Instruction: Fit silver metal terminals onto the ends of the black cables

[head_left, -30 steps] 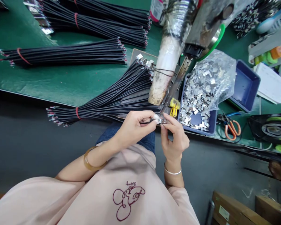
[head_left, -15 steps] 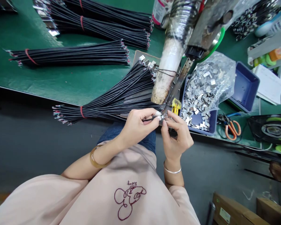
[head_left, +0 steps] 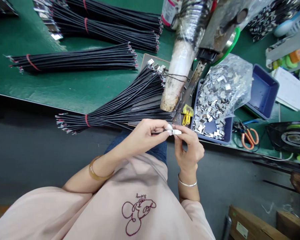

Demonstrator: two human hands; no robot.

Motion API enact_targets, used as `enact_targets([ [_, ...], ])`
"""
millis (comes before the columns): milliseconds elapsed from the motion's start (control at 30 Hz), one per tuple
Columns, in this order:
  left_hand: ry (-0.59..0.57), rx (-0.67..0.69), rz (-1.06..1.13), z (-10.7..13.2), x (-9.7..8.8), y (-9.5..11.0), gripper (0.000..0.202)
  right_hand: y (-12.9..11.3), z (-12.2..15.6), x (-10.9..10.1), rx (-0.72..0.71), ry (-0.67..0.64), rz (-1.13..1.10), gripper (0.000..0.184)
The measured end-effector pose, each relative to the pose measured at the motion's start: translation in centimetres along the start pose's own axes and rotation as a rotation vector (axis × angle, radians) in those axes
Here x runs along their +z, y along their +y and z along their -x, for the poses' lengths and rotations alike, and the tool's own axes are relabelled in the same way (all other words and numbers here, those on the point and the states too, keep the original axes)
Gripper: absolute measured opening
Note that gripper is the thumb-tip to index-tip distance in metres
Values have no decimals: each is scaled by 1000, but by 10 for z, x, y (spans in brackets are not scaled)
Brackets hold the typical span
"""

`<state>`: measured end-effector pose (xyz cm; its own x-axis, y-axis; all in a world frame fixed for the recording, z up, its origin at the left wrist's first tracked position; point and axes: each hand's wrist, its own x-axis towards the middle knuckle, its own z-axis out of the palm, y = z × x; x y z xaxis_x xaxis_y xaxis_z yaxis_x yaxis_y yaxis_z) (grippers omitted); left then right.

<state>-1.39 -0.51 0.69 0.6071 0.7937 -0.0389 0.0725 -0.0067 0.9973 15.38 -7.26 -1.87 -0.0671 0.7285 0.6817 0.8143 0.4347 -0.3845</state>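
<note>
My left hand (head_left: 146,136) is closed in a pinch on the end of a thin black cable, just in front of the table edge. My right hand (head_left: 189,146) pinches a small metal shell (head_left: 177,132) against that cable end, fingertips of both hands touching. Just behind them lies a tied bundle of black cables (head_left: 120,108) fanned over the green table (head_left: 40,86). A blue tray (head_left: 215,128) with several loose metal shells stands to the right of my hands.
More tied cable bundles (head_left: 75,60) lie at the back left. A wrapped machine arm (head_left: 180,63) hangs over the middle. A plastic bag of metal shells (head_left: 225,86), a second blue tray (head_left: 262,91), orange scissors (head_left: 248,136) and cardboard boxes (head_left: 252,223) are to the right.
My hands have dropped slightly away from the machine tip and closer together; the metal shell now sits on the cable end between my fingertips. The view shifted a little.
</note>
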Motion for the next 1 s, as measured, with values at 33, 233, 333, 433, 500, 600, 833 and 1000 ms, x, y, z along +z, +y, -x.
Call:
enact_targets([
  [33,-27,10,-24,2,-1,2,15,0,0,-1,38,16,-57,15],
  [233,11,240,-233,11,-6,6,13,-4,-8,-1,581,-106,-487,11],
  [333,-106,115,-92,11,-11,1,26,-6,-8,-1,599,-137,-497,12],
  [433,-88,9,34,9,-14,-3,33,-10,1,-5,494,76,-235,4],
  [500,-73,-9,73,9,-15,-3,31,-14,4,-9,367,121,-90,9],
  [600,-89,-29,92,9,-15,-2,27,-18,2,-13,188,-21,16,20],
  [833,-150,-69,156,7,-18,-5,21,-14,-3,5,199,-138,-148,8],
  [1000,-95,-92,196,8,-14,-8,8,-13,4,0,633,32,-365,19],
])
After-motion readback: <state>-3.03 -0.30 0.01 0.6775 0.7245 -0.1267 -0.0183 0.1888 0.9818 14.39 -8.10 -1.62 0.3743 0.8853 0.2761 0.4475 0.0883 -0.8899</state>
